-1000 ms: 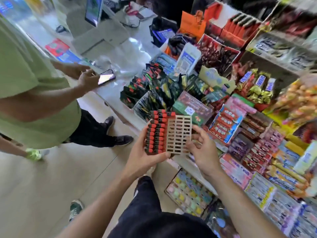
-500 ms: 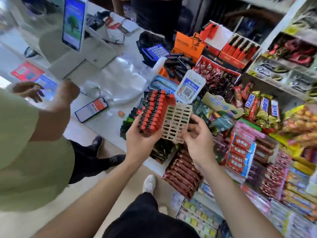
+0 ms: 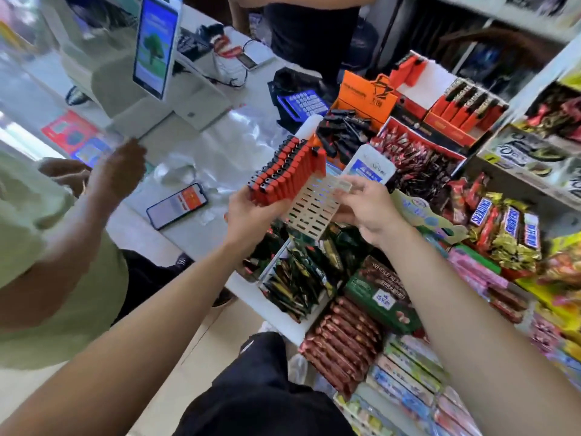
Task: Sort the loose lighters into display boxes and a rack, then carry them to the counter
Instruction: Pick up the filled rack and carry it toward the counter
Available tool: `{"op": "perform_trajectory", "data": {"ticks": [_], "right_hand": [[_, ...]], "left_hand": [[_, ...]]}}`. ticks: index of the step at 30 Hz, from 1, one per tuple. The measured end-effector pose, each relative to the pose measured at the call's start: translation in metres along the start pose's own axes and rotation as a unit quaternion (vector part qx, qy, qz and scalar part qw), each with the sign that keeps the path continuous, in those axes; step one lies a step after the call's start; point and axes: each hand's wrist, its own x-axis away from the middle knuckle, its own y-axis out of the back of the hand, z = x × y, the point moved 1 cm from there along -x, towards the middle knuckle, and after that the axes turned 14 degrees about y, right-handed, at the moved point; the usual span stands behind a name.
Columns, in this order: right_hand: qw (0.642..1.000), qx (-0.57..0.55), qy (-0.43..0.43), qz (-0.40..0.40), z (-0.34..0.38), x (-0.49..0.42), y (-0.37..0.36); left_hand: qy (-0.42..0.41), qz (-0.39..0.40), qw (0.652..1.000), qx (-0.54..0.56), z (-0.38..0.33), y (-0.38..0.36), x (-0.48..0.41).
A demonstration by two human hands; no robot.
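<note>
Rack: you hold the pale slotted rack (image 3: 314, 205) in the air above the near edge of the counter (image 3: 201, 152), tilted so its far end rises toward the shelves.
Lighters: red lighters with black tops (image 3: 284, 171) stand in rows filling the left part of the rack; the slots on the right part are bare.
Left hand: your left hand (image 3: 251, 215) is clamped on the rack's near left corner, thumb against the red lighter bodies.
Right hand: your right hand (image 3: 364, 206) pinches the rack's right edge, fingers closed on its far right corner, palm under the side.
Loose lighters: a heap of dark lighters (image 3: 344, 130) lies at the far right end of the counter, beside an orange box (image 3: 364, 96).
Display box: a red display box (image 3: 456, 121) with upright orange and black lighters stands past the heap, by the shelves.
Phone: a phone (image 3: 177, 205) lies screen up near the counter's near edge, left of your hands.
Other person: an arm in a green sleeve (image 3: 47, 247) reaches over the counter's left end.
Snacks: wrapped chocolate bars (image 3: 503, 225) crowd the shelf on your right.
</note>
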Motion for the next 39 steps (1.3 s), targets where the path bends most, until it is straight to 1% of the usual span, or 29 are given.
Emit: {"op": "perform_trajectory", "data": {"ticks": [2,4,6,8,10,11,12,14,16,18,20,24,27,30,33,35,37,39], "right_hand": [[1.000,-0.015,-0.006,-0.005,0.002,-0.019,-0.006],[0.999,-0.029,-0.013,-0.039,0.002,-0.037,-0.013],[0.997,-0.028,-0.020,-0.071,-0.002,-0.055,-0.021],[0.994,-0.029,-0.024,-0.100,-0.007,-0.074,-0.028],[0.990,-0.030,-0.026,-0.135,-0.007,-0.092,-0.034],[0.988,-0.026,-0.025,-0.151,-0.007,-0.102,-0.037],[0.986,-0.021,-0.022,-0.165,-0.006,-0.111,-0.040],[0.982,-0.004,-0.020,-0.186,-0.003,-0.129,-0.046],[0.980,0.027,-0.019,-0.195,-0.005,-0.148,-0.050],[0.978,0.053,-0.020,-0.200,-0.008,-0.164,-0.051],[0.976,0.076,-0.021,-0.202,-0.013,-0.176,-0.052],[0.973,0.104,-0.031,-0.202,-0.024,-0.194,-0.056],[0.973,0.107,-0.035,-0.202,-0.033,-0.204,-0.059],[0.975,0.111,-0.037,-0.191,-0.040,-0.214,-0.065],[0.976,0.127,-0.033,-0.171,-0.041,-0.224,-0.073],[0.977,0.137,-0.033,-0.158,-0.045,-0.233,-0.081],[0.979,0.138,-0.035,-0.146,-0.049,-0.243,-0.090],[0.982,0.134,-0.042,-0.128,-0.054,-0.251,-0.098]], "left_hand": [[0.015,0.036,0.999,-0.011,-0.004,0.001,-0.022],[0.027,0.069,0.997,-0.027,-0.007,0.003,-0.047],[0.033,0.085,0.995,-0.030,-0.004,0.008,-0.071],[0.041,0.072,0.996,-0.022,0.008,0.013,-0.090],[0.049,0.016,0.997,-0.051,0.024,0.017,-0.107],[0.061,-0.007,0.995,-0.082,0.032,0.019,-0.116],[0.077,-0.014,0.990,-0.120,0.039,0.020,-0.126],[0.123,0.012,0.970,-0.209,0.050,0.017,-0.148],[0.146,0.059,0.951,-0.265,0.057,0.012,-0.171],[0.148,0.099,0.942,-0.285,0.061,0.005,-0.188],[0.141,0.122,0.935,-0.301,0.064,0.002,-0.200],[0.104,0.117,0.932,-0.327,0.073,0.011,-0.225],[0.110,0.104,0.925,-0.349,0.074,0.021,-0.245],[0.134,0.079,0.936,-0.316,0.064,0.027,-0.255],[0.171,0.083,0.960,-0.203,0.055,0.031,-0.260],[0.155,0.094,0.975,-0.131,0.055,0.032,-0.257],[0.119,0.105,0.985,-0.069,0.057,0.030,-0.253],[0.090,0.098,0.991,-0.021,0.055,0.025,-0.249]]}}
